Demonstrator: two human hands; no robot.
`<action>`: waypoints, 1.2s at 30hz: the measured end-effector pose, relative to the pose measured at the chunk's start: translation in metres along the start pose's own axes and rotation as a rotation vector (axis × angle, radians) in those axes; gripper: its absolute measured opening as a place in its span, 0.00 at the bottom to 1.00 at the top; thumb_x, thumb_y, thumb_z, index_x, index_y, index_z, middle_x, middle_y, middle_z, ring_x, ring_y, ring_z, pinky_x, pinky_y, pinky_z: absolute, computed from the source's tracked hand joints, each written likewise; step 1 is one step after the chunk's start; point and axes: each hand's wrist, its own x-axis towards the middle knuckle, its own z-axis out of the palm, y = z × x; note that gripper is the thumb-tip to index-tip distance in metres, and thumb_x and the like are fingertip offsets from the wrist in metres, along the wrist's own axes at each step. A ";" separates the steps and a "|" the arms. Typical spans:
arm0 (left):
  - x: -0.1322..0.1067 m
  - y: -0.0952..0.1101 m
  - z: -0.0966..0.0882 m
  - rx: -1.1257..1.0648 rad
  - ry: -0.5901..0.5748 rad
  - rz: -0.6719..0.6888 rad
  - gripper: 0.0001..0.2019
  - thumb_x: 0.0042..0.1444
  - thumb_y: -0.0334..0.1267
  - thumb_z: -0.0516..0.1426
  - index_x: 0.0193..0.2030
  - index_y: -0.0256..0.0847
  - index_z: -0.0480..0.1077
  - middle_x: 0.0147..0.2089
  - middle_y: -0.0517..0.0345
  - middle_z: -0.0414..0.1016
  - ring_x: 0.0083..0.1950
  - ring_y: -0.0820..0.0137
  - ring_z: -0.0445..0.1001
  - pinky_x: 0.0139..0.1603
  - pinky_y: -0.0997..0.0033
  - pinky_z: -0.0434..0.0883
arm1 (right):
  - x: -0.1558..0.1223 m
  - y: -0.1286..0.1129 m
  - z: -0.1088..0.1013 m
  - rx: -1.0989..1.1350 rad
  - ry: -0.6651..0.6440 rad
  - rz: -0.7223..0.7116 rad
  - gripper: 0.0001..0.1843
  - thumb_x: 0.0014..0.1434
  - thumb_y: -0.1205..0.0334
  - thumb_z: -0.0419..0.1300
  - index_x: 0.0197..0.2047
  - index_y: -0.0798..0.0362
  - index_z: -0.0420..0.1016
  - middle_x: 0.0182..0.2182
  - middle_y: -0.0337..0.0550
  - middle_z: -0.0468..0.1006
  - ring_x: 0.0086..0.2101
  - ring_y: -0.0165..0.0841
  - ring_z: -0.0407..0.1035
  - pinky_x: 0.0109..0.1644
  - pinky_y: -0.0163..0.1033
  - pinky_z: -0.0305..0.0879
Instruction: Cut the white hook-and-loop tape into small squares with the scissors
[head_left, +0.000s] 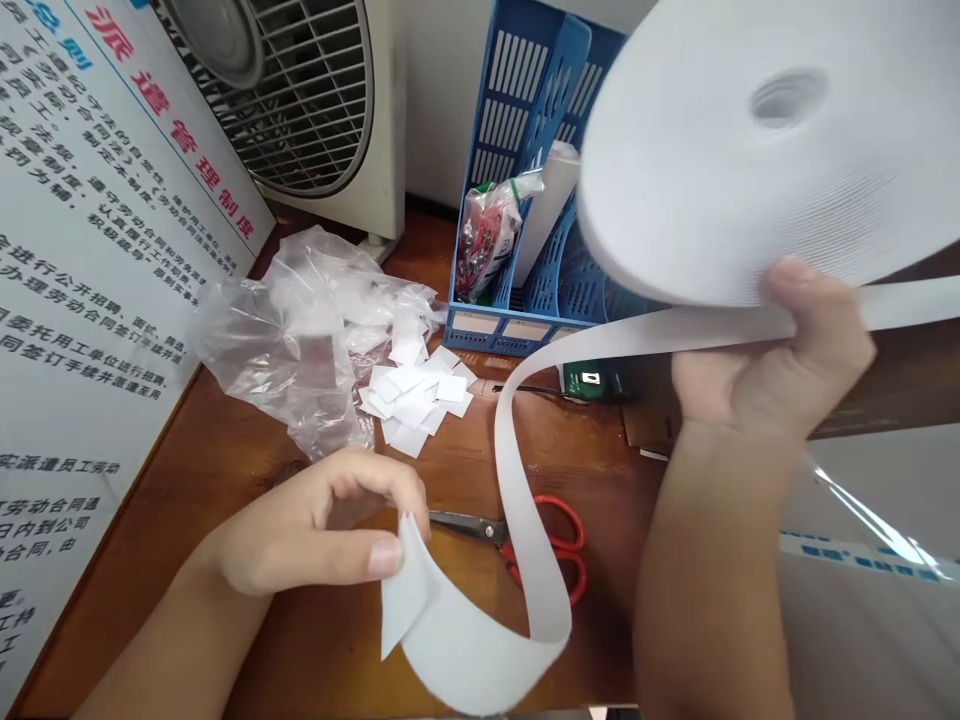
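Note:
My right hand [780,360] is raised at the right and grips a large white roll of band [750,150], thumb pressed on its edge. A loose strip [525,500] runs from the roll down in a loop over the wooden table [315,640]. My left hand [322,525] pinches the free end of that strip between thumb and fingers, low at the left. Red-handled scissors [540,550] lie on the table, partly behind the strip. A pile of small cut white pieces [420,395] lies farther back.
A crumpled clear plastic bag [300,330] lies beside the pile. Blue file holders [525,200] with a packet inside stand at the back. A fan [300,90] stands at the back left. A printed board [82,280] leans along the left. A small green device [589,380] sits near the holders.

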 end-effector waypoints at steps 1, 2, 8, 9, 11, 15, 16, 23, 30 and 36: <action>0.001 0.000 0.000 0.000 -0.002 -0.005 0.10 0.73 0.45 0.66 0.43 0.42 0.80 0.37 0.55 0.80 0.38 0.68 0.75 0.50 0.65 0.75 | -0.004 0.004 0.001 0.025 0.011 0.024 0.09 0.48 0.70 0.68 0.31 0.46 0.83 0.56 0.37 0.86 0.76 0.55 0.65 0.80 0.59 0.69; 0.001 -0.001 0.001 0.001 -0.002 -0.009 0.10 0.73 0.46 0.66 0.43 0.42 0.80 0.37 0.56 0.80 0.38 0.69 0.75 0.49 0.65 0.75 | -0.009 0.008 0.003 0.042 0.007 0.047 0.08 0.51 0.70 0.67 0.33 0.47 0.83 0.56 0.39 0.86 0.74 0.53 0.67 0.80 0.58 0.70; 0.001 0.000 0.001 0.009 -0.018 -0.040 0.12 0.73 0.47 0.65 0.42 0.41 0.79 0.36 0.58 0.80 0.37 0.70 0.74 0.51 0.65 0.75 | -0.044 0.027 0.011 0.217 -0.030 0.272 0.16 0.65 0.63 0.61 0.53 0.45 0.86 0.52 0.38 0.87 0.66 0.43 0.77 0.78 0.55 0.70; 0.001 0.000 0.001 0.014 -0.021 -0.045 0.12 0.73 0.46 0.65 0.42 0.41 0.79 0.37 0.58 0.80 0.37 0.70 0.74 0.52 0.65 0.75 | -0.047 0.029 0.013 0.221 -0.054 0.280 0.16 0.67 0.63 0.61 0.54 0.44 0.85 0.52 0.38 0.87 0.66 0.43 0.77 0.79 0.56 0.68; 0.001 0.002 0.001 0.025 -0.030 -0.051 0.12 0.73 0.46 0.64 0.42 0.40 0.78 0.37 0.58 0.80 0.38 0.69 0.74 0.53 0.65 0.75 | -0.047 0.035 0.014 0.141 -0.121 0.242 0.19 0.66 0.60 0.60 0.57 0.44 0.84 0.55 0.42 0.86 0.67 0.46 0.76 0.79 0.60 0.68; 0.002 0.003 0.002 0.036 -0.033 -0.042 0.12 0.74 0.45 0.63 0.42 0.40 0.77 0.37 0.57 0.80 0.38 0.68 0.74 0.50 0.65 0.75 | -0.037 0.063 0.001 -0.049 -0.134 0.165 0.30 0.65 0.43 0.56 0.64 0.47 0.79 0.63 0.51 0.81 0.66 0.54 0.77 0.73 0.71 0.73; 0.001 0.003 0.002 0.036 -0.030 -0.038 0.12 0.74 0.45 0.63 0.42 0.39 0.77 0.37 0.57 0.80 0.38 0.68 0.74 0.50 0.65 0.74 | -0.034 0.071 -0.004 -0.078 -0.109 0.156 0.31 0.65 0.42 0.55 0.64 0.48 0.78 0.63 0.52 0.81 0.66 0.55 0.77 0.73 0.72 0.72; 0.003 0.003 0.000 0.031 -0.019 -0.051 0.12 0.73 0.47 0.65 0.43 0.40 0.79 0.38 0.57 0.82 0.40 0.67 0.76 0.51 0.65 0.74 | -0.031 0.075 -0.015 -0.127 -0.030 0.028 0.30 0.70 0.41 0.51 0.64 0.43 0.80 0.64 0.52 0.79 0.69 0.54 0.73 0.73 0.71 0.72; 0.005 0.003 -0.001 0.016 -0.014 -0.068 0.12 0.75 0.45 0.63 0.43 0.40 0.78 0.38 0.57 0.80 0.39 0.67 0.75 0.48 0.67 0.73 | -0.030 0.072 -0.050 -0.240 -0.043 -0.012 0.28 0.59 0.47 0.59 0.59 0.45 0.83 0.61 0.52 0.80 0.69 0.59 0.71 0.69 0.76 0.74; 0.006 0.005 0.003 -0.008 -0.012 -0.018 0.10 0.72 0.46 0.66 0.41 0.42 0.79 0.35 0.55 0.82 0.36 0.68 0.77 0.50 0.64 0.76 | -0.018 0.051 -0.052 -0.331 -0.078 -0.016 0.33 0.49 0.53 0.62 0.60 0.46 0.83 0.62 0.51 0.80 0.70 0.64 0.69 0.67 0.76 0.75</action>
